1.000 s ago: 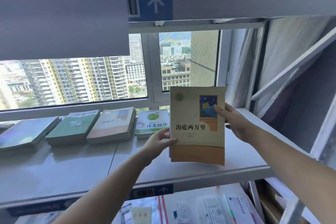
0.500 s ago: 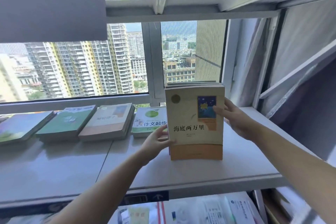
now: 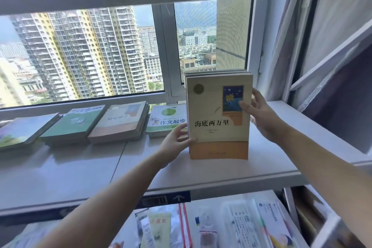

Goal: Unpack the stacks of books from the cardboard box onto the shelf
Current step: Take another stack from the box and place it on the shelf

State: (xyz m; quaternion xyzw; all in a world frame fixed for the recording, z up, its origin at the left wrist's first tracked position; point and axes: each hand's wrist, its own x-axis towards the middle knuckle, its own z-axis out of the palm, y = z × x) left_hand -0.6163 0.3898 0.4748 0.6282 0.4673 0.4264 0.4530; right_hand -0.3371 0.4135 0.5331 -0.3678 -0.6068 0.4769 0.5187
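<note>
nearest, at the bottom of the view: a lower shelf level (image 3: 231, 225) crowded with papers and plastic-wrapped packets, print too blurred to read. just above it, a blue arrow label (image 3: 178, 197) on the front edge of the grey shelf (image 3: 80, 169).

two bare forearms reaching up from below. left hand (image 3: 175, 140) at the lower left edge of an upright stack of books (image 3: 218, 119), thumb on the front cover, fingers curled round the spine side, gripping it. right hand (image 3: 259, 116) on the stack's right edge, thumb pressed across the cover beside the small blue picture, fingers wrapped behind, also gripping. front cover cream above, orange band below, dark chinese title across the middle. stack standing on end, bottom edge down on or just over the shelf surface near its right end; contact hard to judge. at least two more books behind the front one, their top edges showing.

further back and left, four low piles lying flat in a row: a green-and-white book (image 3: 166, 120) partly hidden behind the held stack, a beige pile (image 3: 120, 122), a green pile (image 3: 76, 124), a blue-green pile (image 3: 24, 131).

beyond, a window frame (image 3: 163, 50), tall apartment towers (image 3: 80, 50) outside, a pale curtain (image 3: 285, 46) at right.
</note>
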